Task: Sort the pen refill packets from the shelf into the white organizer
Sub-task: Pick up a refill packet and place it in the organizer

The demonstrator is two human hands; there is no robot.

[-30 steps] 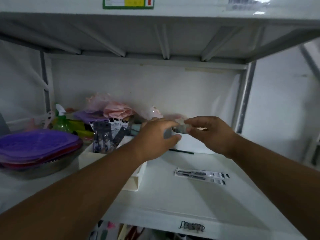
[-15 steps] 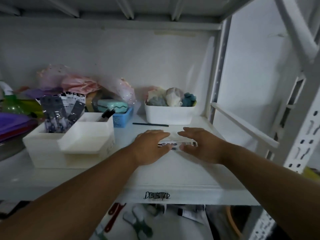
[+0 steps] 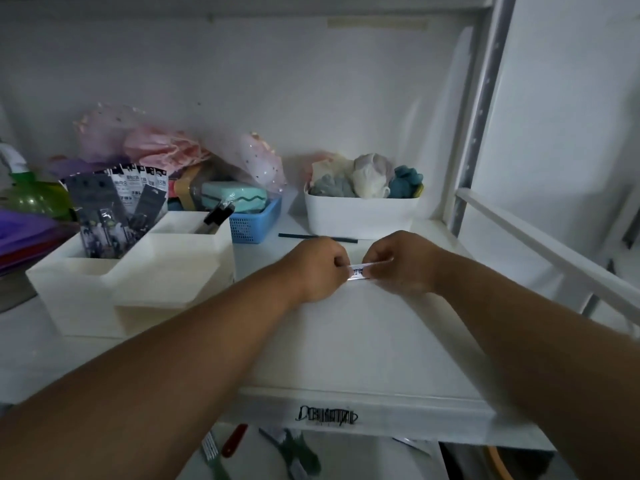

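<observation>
Left hand (image 3: 317, 268) and right hand (image 3: 401, 263), flat on refill packet (image 3: 358, 271) half second earlier, now pinched its ends, lifting it just off shelf (image 3: 346, 341). White organizer (image 3: 138, 271) waited left, packets already inside; transfer likely next.

Two hands (image 3: 318, 268) (image 3: 403, 263), one refill packet (image 3: 358, 271), one white organizer (image 3: 104, 292), one blue basket (image 3: 256, 220), one white bin (image 3: 360, 216).
</observation>
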